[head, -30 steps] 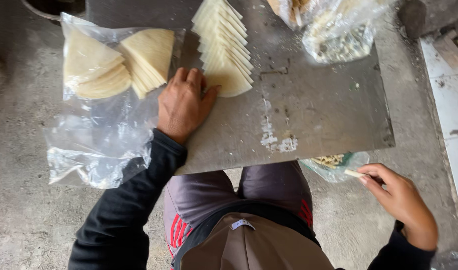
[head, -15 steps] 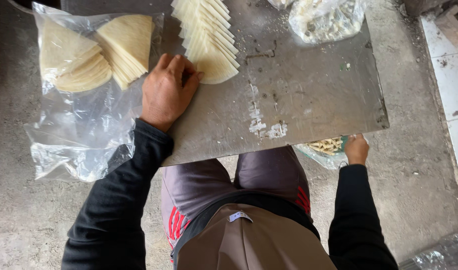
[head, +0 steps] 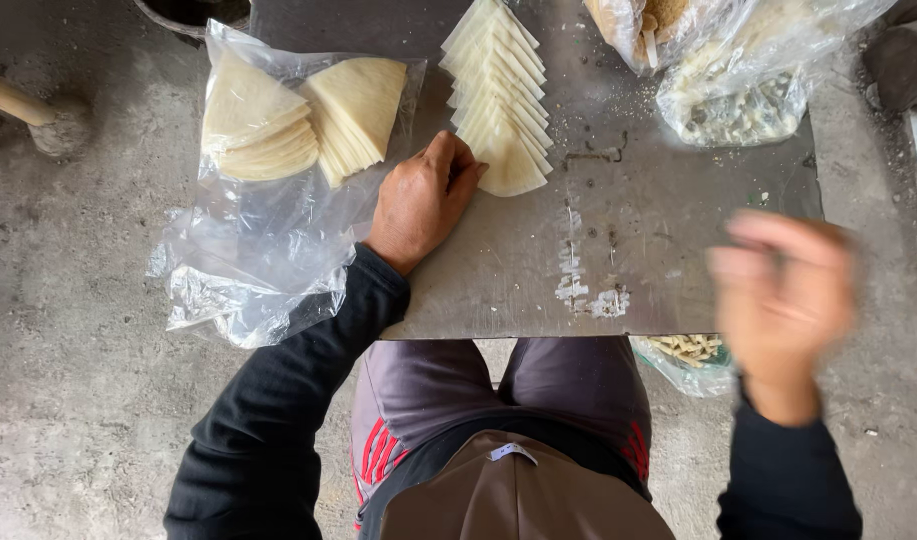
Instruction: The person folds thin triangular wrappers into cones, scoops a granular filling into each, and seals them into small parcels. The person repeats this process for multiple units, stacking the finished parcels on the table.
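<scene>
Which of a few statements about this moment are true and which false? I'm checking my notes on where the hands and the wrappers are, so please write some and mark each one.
1. The left hand rests on the metal table beside the fanned row of triangular wrappers. True.
2. The right hand is sharp and lies flat on the table. False: it is blurred and raised over the table's right edge.
3. More wrapper stacks sit in a clear plastic bag at the left. True.
4. The fanned row of wrappers lies inside that bag. False: it lies bare on the table.
</scene>
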`<state>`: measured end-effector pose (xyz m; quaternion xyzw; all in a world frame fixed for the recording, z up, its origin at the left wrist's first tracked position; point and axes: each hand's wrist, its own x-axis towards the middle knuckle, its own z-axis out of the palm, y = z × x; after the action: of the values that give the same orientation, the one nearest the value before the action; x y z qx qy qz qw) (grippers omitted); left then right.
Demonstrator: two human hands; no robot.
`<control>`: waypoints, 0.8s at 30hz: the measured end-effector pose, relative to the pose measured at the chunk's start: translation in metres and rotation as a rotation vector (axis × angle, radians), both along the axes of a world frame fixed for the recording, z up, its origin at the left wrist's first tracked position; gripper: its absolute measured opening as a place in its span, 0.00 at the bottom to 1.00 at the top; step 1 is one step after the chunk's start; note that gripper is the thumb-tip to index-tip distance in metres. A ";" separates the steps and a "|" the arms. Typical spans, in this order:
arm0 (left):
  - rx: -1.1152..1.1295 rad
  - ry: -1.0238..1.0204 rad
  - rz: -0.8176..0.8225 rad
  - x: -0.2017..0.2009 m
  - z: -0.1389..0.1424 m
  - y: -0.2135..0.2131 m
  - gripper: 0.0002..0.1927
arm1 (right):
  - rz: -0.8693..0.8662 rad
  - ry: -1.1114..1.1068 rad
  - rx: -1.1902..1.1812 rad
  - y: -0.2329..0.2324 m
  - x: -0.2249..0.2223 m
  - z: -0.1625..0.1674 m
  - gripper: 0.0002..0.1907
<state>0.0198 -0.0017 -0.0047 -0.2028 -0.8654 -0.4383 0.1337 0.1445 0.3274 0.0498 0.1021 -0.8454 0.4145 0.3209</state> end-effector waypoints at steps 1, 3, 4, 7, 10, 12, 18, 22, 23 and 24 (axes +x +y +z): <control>0.027 -0.001 -0.011 -0.001 0.000 0.000 0.10 | 0.147 0.089 0.400 -0.025 -0.014 0.007 0.15; 0.090 -0.024 -0.027 -0.004 0.001 0.000 0.11 | 0.321 0.055 0.504 -0.082 -0.057 0.001 0.24; 0.125 -0.049 -0.030 -0.004 0.001 0.000 0.12 | 0.343 0.052 0.543 -0.103 -0.069 -0.002 0.24; 0.197 -0.094 -0.055 -0.006 0.002 0.002 0.13 | 0.254 0.036 0.704 -0.132 -0.099 -0.016 0.24; 0.232 -0.127 -0.066 -0.007 0.003 0.004 0.14 | 0.224 -0.051 0.620 -0.131 -0.119 -0.035 0.12; 0.241 -0.149 -0.044 -0.008 0.002 0.004 0.14 | 0.290 -0.197 0.374 -0.115 -0.131 -0.045 0.05; 0.236 -0.263 -0.012 -0.011 0.001 -0.002 0.12 | 0.321 -0.393 -0.336 -0.072 -0.176 -0.033 0.03; 0.353 -0.380 -0.076 -0.012 0.004 -0.005 0.13 | 0.264 -0.203 0.055 -0.066 -0.171 -0.008 0.03; 0.408 -0.436 -0.103 -0.012 0.006 -0.005 0.13 | 0.235 -0.148 0.231 -0.071 -0.164 -0.006 0.04; 0.455 -0.496 -0.129 -0.013 0.007 -0.006 0.14 | 0.250 -0.096 0.360 -0.078 -0.155 -0.008 0.04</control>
<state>0.0073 -0.0077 0.0026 -0.1094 -0.7372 -0.6634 -0.0669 -0.0106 0.2491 0.0415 0.2420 -0.9008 0.2978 0.2031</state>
